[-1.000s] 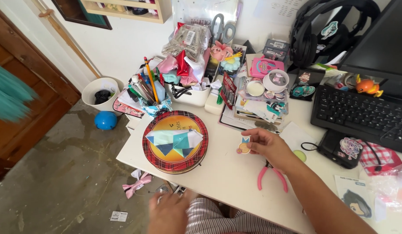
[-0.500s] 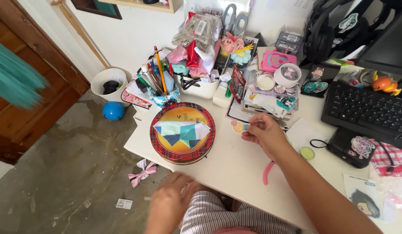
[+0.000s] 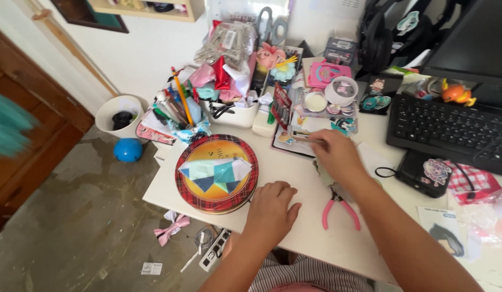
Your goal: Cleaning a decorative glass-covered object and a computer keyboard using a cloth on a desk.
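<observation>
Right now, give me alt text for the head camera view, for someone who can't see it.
Seen from above, a person's left hand rests flat on a cluttered white desk beside a round plaid tin, while the right hand reaches toward a pile of stickers. Pink pliers lie by the right wrist, and a black keyboard sits to the right.

On the desk (image 3: 316,238), the round tin (image 3: 217,174) lies at nine o'clock from the left hand (image 3: 272,208). Pliers (image 3: 337,208) lie at three o'clock of that hand, the keyboard (image 3: 451,132) at two o'clock beyond them.
</observation>
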